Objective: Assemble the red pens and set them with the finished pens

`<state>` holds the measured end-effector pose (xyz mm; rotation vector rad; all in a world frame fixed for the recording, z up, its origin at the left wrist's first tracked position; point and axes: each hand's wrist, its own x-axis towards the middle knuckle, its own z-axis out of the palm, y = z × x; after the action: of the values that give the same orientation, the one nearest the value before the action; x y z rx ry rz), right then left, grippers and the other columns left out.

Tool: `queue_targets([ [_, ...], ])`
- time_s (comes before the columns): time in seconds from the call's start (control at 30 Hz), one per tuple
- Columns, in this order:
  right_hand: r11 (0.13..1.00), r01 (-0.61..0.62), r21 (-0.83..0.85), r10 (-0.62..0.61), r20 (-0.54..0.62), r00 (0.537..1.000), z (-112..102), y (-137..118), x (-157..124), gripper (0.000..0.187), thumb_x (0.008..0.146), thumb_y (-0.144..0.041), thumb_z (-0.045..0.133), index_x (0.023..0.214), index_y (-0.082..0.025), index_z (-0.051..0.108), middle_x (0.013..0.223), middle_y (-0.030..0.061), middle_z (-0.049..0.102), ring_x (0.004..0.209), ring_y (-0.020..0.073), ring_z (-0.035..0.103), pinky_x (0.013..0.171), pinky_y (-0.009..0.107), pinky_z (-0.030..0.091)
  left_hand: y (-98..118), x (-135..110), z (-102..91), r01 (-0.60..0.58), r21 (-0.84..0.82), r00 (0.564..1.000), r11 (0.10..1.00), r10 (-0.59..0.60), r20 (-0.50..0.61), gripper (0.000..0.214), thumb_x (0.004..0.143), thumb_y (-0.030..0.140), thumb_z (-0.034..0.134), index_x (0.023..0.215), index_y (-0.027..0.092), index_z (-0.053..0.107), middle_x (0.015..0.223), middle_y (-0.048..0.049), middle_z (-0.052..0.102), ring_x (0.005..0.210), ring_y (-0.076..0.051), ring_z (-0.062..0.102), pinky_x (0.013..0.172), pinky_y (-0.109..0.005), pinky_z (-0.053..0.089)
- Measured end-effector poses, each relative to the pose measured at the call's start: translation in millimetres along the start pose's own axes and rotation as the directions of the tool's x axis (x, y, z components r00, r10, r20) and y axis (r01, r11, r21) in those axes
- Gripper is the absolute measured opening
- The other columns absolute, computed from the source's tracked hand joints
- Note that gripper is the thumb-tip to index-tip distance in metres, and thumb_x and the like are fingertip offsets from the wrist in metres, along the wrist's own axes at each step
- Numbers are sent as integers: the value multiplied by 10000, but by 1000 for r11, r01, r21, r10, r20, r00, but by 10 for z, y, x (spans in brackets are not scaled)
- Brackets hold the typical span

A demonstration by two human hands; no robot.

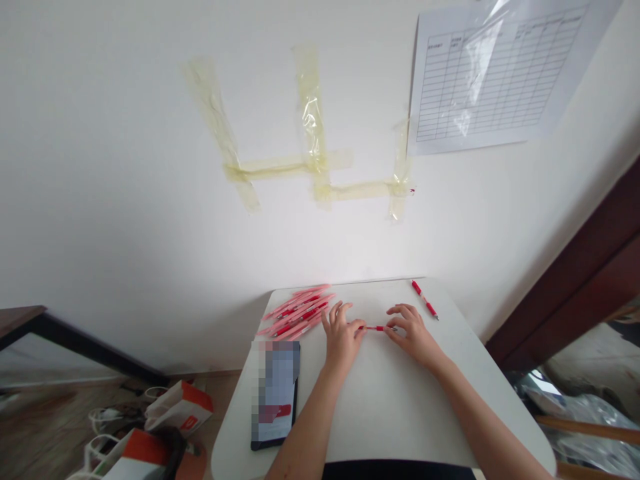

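A red pen (375, 328) lies crosswise between my two hands, low over the white table (390, 413). My left hand (343, 337) pinches its left end between thumb and forefinger, the other fingers raised and spread. At the tip end, my right hand (411, 335) has thumb and forefinger closed on it. The fingertips hide both ends in part. Left of my left hand is a loose pile of pink and red pens (297, 313), several of them lying slantwise. A single red pen (425, 300) rests apart, beyond my right hand near the table's back right corner.
A phone (295, 400) lies at the table's left edge. The white wall (150, 200) rises behind the table, with yellowish tape strips (313, 113) and a printed sheet (495, 80). Paper bags (180, 407) stand on the floor at left; clear plastic (590, 427) is at right.
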<state>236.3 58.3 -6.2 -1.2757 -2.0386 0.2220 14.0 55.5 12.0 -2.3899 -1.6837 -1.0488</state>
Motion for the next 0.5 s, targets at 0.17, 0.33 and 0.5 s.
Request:
queue_targets([
  [0.17,1000,-14,14,14,-11,1000,-28,-5,3,138,902,-377,655,996,-287,703,1200,79,647,1244,303,510,1027,522,468,-4,0,12,-5,9,1000,1000,6,-7,92,786,241,783,845,311,774,1333,-54,595,1350,-330,450,1180,-711,203],
  [0.33,1000,20,21,-19,-19,1000,-54,-6,9,116,867,-295,669,981,-278,680,1191,80,648,1241,303,516,1023,520,471,-16,3,20,-5,18,1000,1000,5,-19,98,779,248,792,847,315,774,1332,-53,598,1350,-330,451,1180,-705,208],
  [0.5,1000,29,10,-28,-25,999,-27,15,9,62,898,-314,651,923,-276,693,1184,78,652,1240,297,513,1020,518,473,-15,6,12,-2,14,1000,1000,2,-16,103,771,239,795,841,311,776,1330,-56,600,1343,-335,456,1174,-714,210],
])
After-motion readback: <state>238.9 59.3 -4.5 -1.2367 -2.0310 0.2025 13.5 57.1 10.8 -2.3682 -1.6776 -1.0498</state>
